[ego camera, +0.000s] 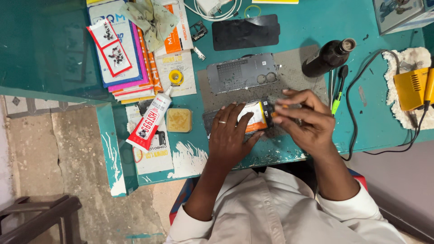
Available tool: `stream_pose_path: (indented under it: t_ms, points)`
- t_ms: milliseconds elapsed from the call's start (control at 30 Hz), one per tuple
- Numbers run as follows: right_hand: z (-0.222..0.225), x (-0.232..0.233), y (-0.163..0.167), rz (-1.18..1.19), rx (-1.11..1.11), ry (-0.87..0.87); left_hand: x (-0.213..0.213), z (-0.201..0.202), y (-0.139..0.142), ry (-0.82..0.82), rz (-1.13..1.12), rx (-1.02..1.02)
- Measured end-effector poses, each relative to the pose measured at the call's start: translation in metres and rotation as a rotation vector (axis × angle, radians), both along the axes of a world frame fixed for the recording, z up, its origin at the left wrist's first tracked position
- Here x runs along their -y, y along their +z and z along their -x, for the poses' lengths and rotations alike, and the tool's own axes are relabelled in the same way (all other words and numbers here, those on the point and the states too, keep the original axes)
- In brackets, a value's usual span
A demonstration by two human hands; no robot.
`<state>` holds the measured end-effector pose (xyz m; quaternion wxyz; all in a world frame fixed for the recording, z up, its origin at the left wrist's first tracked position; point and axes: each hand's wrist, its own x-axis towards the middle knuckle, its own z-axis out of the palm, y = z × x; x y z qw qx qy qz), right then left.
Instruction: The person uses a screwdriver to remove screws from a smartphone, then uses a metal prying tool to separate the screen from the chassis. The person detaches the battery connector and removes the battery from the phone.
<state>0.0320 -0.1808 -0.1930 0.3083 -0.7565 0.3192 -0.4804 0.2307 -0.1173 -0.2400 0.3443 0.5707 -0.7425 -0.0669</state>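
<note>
teal table (316,27), grey mat (303,68), black bottle (327,58), red-and-white glue tube (151,119), yellow soldering station (411,88), cream shirt (271,208)

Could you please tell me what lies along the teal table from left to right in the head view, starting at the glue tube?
Glue tube → square yellow pad → left hand → right hand → dark bottle → yellow soldering station.

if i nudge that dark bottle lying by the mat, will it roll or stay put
The dark bottle lies on its side on the teal table, so its round body would probably roll if pushed sideways. Its base rests against the grey mat, which may check it. It looks like rigid plastic, probably light.
</note>
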Motion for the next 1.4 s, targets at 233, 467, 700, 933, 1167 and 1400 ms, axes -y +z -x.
stream_pose_path:
  t_ms: [233,467,700,933,1167,1400]
  points:
    - [0.011,0.011,0.000,-0.037,0.147,0.026,0.008,0.018,0.000,0.008,0.014,0.013]
    - [0.037,0.019,0.006,-0.008,-0.037,-0.026,0.018,0.039,-0.003,0.007,0.006,0.007]
    - [0.042,0.018,0.005,0.111,0.172,0.013,0.018,0.052,0.008,0.019,0.027,0.015]
    - [0.054,0.016,0.010,0.028,-0.045,0.021,0.019,0.057,0.009,0.007,0.031,0.000]
    - [0.050,0.014,0.004,-0.108,0.025,-0.050,0.018,0.053,0.005,0.009,0.019,0.000]
    - [0.050,0.014,-0.014,0.144,0.198,0.037,0.015,0.049,0.000,0.011,0.023,-0.007]
